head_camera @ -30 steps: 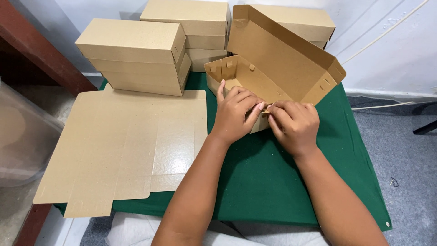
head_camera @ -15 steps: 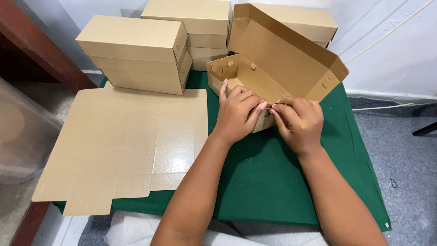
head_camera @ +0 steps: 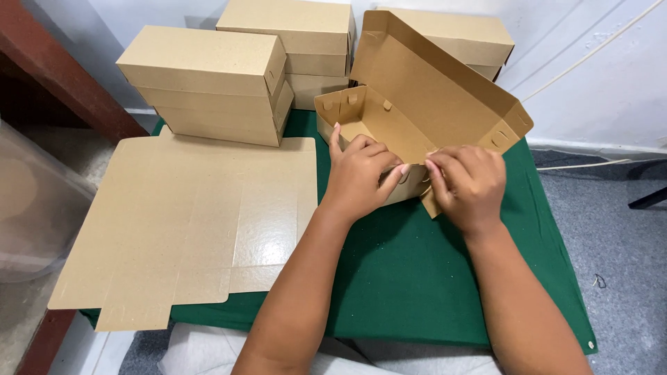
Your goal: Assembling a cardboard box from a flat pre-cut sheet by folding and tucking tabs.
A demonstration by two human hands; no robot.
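Both hands, left (head_camera: 358,173) and right (head_camera: 467,184), have fingers pinching the box (head_camera: 417,118) end flap (half-folded); uneven pressure could crease it; the tabs might slip free.

The near wall of the half-folded box (head_camera: 410,104) was hidden behind both hands. The top box (head_camera: 292,28) of the back stack was cut off by the frame's upper edge.

Both forearms bare, reaching forward from bottom edge, converging toward centre. Left hand (head_camera: 358,173) palm down, fingers curled, index stretched forward, thumb tip pointing toward right hand's fingertips. Right hand (head_camera: 469,182) palm down, fingers bent in pinch, tips turned toward left thumb. Fingertips of both hands nearly meet, knuckles up.
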